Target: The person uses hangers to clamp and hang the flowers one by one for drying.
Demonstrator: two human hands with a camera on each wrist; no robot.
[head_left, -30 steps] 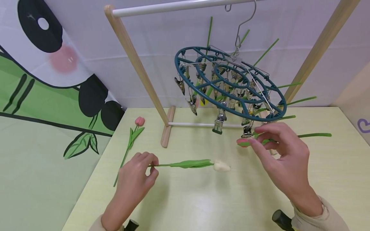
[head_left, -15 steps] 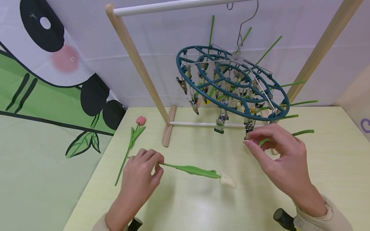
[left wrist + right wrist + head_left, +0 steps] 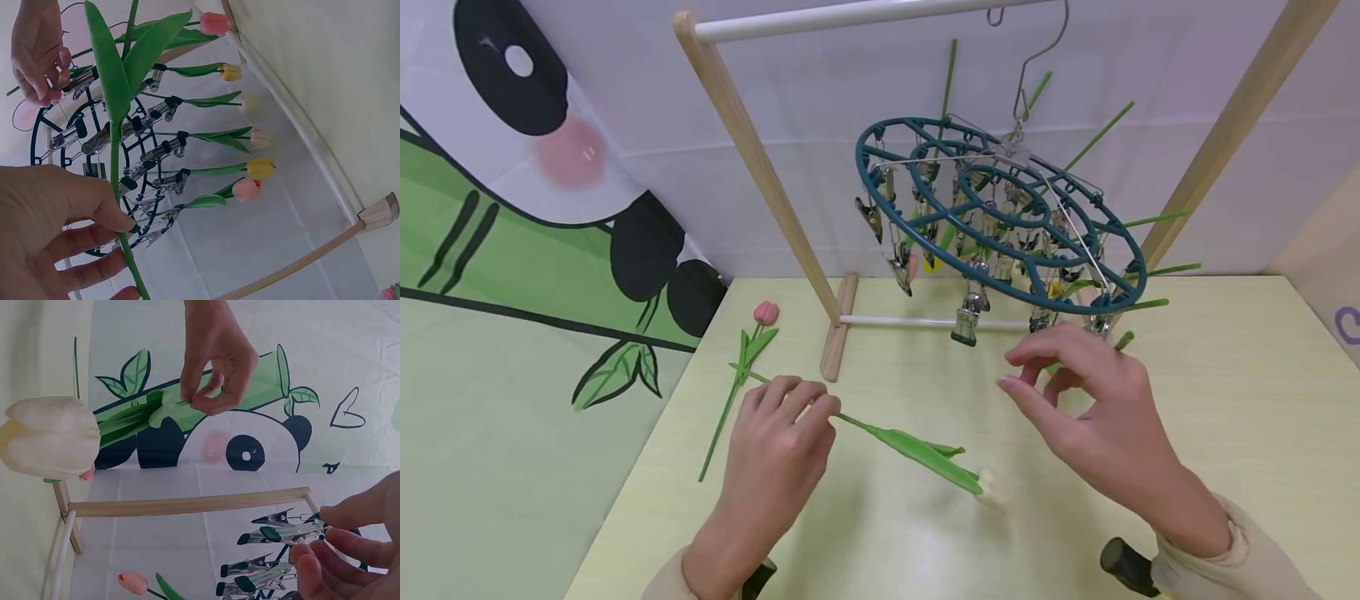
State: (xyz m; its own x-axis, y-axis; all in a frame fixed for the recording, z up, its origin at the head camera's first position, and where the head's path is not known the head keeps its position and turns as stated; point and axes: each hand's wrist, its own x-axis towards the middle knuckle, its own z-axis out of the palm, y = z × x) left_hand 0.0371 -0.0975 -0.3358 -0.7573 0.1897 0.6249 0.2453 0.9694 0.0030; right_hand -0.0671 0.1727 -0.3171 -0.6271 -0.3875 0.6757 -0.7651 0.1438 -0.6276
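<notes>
My left hand (image 3: pixel 782 450) pinches the green stem of a white tulip (image 3: pixel 50 437). Its leaves (image 3: pixel 925 458) point right and toward me, and the bloom is blurred in the head view. My right hand (image 3: pixel 1090 408) is just in front of a round teal clip hanger (image 3: pixel 951 260), thumb and forefinger curved with a gap between them and nothing held. Behind that hand, a clipped flower is mostly hidden; its green stem end (image 3: pixel 1123 340) shows. Several tulips, such as a yellow one (image 3: pixel 260 167), hang from the metal clips (image 3: pixel 967 321).
A pink tulip (image 3: pixel 766 313) lies on the table at the left. The hanger hooks over a white rail (image 3: pixel 850 14) on a wooden stand, whose left post (image 3: pixel 760 175) rises from a wooden foot (image 3: pixel 838 329). A panda-print cloth (image 3: pixel 572 158) covers the wall.
My right hand has let go of the clipped pink-red tulip and moved left and slightly toward me. The white tulip has swung, its bloom dropping toward me, while my left hand has shifted slightly right.
</notes>
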